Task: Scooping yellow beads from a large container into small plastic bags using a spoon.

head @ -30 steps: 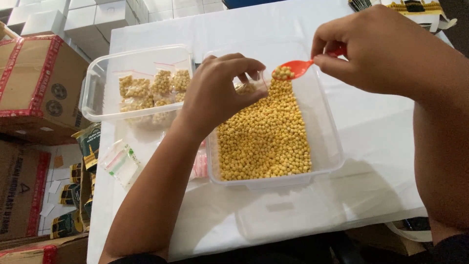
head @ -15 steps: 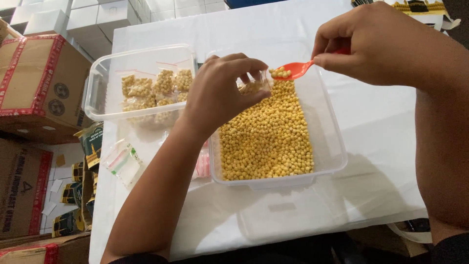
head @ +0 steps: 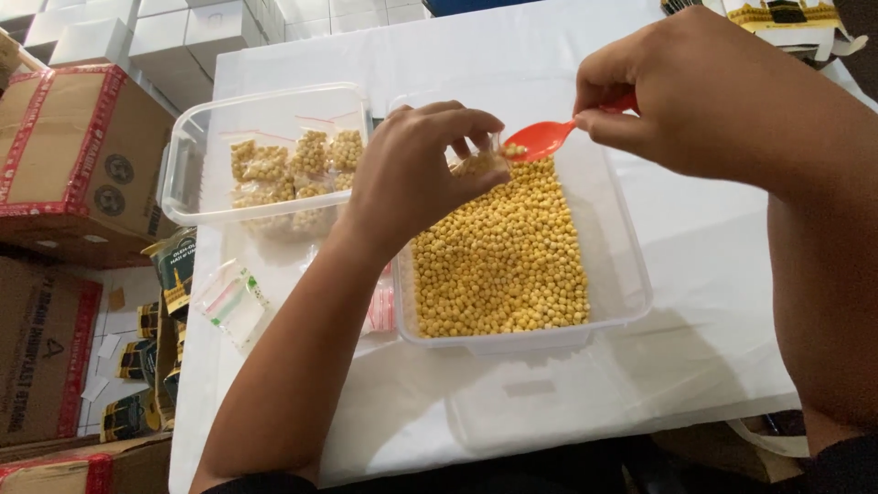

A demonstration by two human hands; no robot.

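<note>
A clear plastic tub (head: pixel 622 302) full of small yellow round pellets (head: pixel 503 256) stands on the white table. My left hand (head: pixel 416 174) hovers over its far end, pinching a small clear bag (head: pixel 477 163) partly filled with pellets. My right hand (head: pixel 695 87) grips a red plastic spoon (head: pixel 544 139), whose bowl carries a few pellets and sits right at the bag's mouth.
A second clear tub (head: pixel 183 174) at the left holds several filled small bags (head: pixel 297 169). Empty zip bags (head: pixel 233 297) lie near the table's left edge. Cardboard boxes (head: pixel 73 155) stand on the floor at the left, white boxes (head: pixel 137 37) behind them.
The spoon has moved left from the tub's far end to the mouth of the bag in my left hand. The left hand stays over the tub.
</note>
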